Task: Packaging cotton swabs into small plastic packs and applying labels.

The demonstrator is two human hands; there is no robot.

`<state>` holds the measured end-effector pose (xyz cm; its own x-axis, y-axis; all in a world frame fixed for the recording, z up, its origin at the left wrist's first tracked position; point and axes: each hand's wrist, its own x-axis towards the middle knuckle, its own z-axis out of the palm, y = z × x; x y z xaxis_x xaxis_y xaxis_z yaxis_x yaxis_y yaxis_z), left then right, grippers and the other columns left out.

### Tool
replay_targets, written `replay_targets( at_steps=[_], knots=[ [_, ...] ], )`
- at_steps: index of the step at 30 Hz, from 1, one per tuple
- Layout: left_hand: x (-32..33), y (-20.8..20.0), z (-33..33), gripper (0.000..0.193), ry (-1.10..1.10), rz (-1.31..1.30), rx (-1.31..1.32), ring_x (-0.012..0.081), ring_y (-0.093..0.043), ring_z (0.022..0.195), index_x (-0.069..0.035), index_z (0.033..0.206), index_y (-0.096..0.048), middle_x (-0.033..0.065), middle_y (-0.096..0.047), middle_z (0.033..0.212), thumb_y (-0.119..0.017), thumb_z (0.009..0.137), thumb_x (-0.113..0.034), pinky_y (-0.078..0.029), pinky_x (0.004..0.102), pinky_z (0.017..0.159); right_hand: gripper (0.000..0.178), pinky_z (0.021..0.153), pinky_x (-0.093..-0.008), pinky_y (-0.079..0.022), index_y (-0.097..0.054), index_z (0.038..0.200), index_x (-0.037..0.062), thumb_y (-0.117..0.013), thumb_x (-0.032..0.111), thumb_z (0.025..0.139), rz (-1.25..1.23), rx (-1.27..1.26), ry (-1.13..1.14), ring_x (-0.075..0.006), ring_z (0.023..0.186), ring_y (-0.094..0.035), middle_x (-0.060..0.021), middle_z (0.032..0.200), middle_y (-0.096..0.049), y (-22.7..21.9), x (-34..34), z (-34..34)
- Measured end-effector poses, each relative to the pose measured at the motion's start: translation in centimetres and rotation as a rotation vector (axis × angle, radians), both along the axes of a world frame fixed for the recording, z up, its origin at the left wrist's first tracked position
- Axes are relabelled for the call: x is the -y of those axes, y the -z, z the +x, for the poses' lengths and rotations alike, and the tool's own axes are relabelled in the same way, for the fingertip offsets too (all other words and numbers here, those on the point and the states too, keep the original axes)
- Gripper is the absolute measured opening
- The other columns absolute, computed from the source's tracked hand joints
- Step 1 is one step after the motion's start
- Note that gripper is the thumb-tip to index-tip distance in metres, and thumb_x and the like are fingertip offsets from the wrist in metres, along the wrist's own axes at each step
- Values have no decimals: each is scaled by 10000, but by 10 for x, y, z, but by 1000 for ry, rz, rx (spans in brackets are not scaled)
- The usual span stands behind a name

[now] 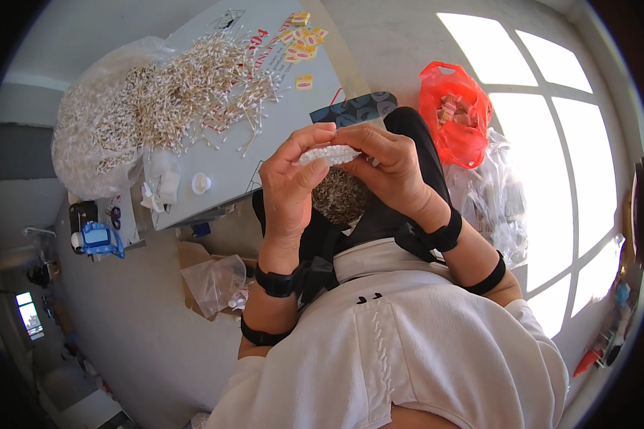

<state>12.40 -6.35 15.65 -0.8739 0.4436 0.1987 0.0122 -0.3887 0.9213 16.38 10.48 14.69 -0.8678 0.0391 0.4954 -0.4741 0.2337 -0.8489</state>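
A tight bundle of cotton swabs point(328, 155), its white tips packed side by side, is held up in front of me between both hands. My left hand point(288, 182) closes on the bundle's left part, with the thumb below and the fingers over the top. From the other side, my right hand point(392, 159) pinches the right end with thumb and fingers. Behind and below the bundle, a brownish speckled mass point(340, 200) shows over my lap; the hands partly cover it, and I cannot tell what it is.
Loose cotton swabs point(193, 82) heap on the table point(229, 175) at left, beside a clear plastic bag point(75, 154). Small yellow cards point(302, 48) lie at the far edge. A red bag point(436, 86) with small packs stands right; a cardboard box point(191, 254) sits below the table.
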Motion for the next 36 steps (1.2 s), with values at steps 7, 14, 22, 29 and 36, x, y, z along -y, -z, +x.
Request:
replay_targets(
  at_steps=[7,14,22,29,36],
  knots=[
    [-4,2,4,258,-100,1,28,201,-601,1092,59,1075,-664,171,-655,1168,-626,827,1,-453,334,986,309,690,-290,-532,-652,1068,11,-705,-51,770,14,8,-10,-246,803,-680,-128,974,-680,0,-1,1],
    [-5,1,5,266,-132,-9,-8,205,-624,1046,71,1054,-662,188,-660,1145,-607,800,12,-486,335,953,302,716,-299,-536,-647,1070,12,-722,-27,779,20,-68,-15,-256,841,-679,-125,984,-680,1,2,0],
    [-2,5,3,259,-135,51,21,229,-622,1054,82,1032,-668,203,-662,1132,-535,817,24,-455,360,989,290,653,-247,-510,-654,1041,1,-753,6,768,-13,55,-20,-162,726,-636,-103,920,-667,-1,1,1],
    [-4,8,5,246,-196,-8,25,227,-621,1058,80,1022,-679,203,-667,1121,-542,825,27,-465,351,975,302,663,-229,-504,-657,1043,-40,-763,127,814,-236,251,-76,-87,741,-602,-64,896,-658,-2,4,1],
    [-6,8,5,251,-214,-11,-49,220,-617,1067,80,1040,-679,199,-664,1137,-537,838,34,-465,343,975,303,693,-225,-513,-655,1067,-35,-755,124,830,-257,222,-59,-70,748,-600,-50,883,-646,-1,6,0]
  ],
)
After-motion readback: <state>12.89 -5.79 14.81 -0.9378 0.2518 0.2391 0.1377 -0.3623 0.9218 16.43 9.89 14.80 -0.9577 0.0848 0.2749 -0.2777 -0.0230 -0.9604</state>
